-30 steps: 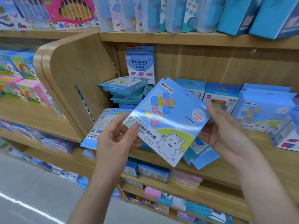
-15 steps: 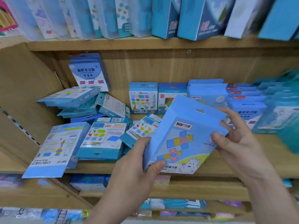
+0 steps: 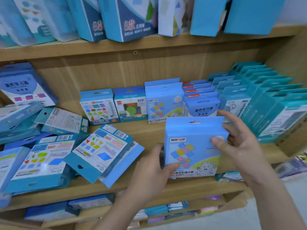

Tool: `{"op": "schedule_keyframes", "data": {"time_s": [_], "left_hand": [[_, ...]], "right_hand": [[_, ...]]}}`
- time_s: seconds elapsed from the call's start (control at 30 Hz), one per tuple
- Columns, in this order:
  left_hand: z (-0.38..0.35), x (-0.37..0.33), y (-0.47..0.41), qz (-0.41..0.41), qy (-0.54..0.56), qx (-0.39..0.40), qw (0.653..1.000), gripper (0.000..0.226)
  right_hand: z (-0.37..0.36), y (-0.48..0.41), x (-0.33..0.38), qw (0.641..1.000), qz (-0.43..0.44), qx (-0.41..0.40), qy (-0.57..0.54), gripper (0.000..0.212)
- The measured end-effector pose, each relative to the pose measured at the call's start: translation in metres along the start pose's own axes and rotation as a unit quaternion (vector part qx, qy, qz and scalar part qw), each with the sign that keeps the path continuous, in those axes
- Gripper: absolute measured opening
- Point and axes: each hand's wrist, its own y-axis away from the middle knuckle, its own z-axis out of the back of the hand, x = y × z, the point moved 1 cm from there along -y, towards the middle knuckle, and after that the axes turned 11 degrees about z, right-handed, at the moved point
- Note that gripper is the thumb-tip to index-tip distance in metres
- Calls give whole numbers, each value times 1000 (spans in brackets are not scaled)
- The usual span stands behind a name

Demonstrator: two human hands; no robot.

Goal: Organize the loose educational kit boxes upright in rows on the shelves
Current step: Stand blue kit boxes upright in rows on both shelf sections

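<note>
Both hands grip one light-blue kit box [image 3: 194,146] upright over the middle shelf [image 3: 149,185] front: left hand [image 3: 149,171] pinches its lower-left edge, right hand [image 3: 239,145] clasps its right side. Loose boxes [image 3: 101,150] lie flat to the left; upright rows [image 3: 166,102] stand behind.

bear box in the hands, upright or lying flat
Upright: the bear box has its hang-hole tab on top and print the right way up, gripped by left hand and right hand.

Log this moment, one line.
blue kit box: upright at middle shelf | left grip: holds left edge | right grip: holds right edge
</note>
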Motion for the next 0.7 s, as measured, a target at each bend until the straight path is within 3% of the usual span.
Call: {"op": "schedule_keyframes", "data": {"time_s": [0.1,0.3,0.6,0.7], "left_hand": [[-20,-9,-24,16,-4,-38,999,35],[-55,-29,-65,30,17,-82,996,35],[-69,-35,-74,30,60,-81,994,40],[-63,-41,-70,9,86,-91,992,47]], "right_hand": [[15,-11,-18,999,3,-16,51,58],[48,-26,-49,986,-3,28,165,65],[68,-42,-59,976,-6,114,184,72],[67,-47,-60,976,-3,108,191,67]]}}
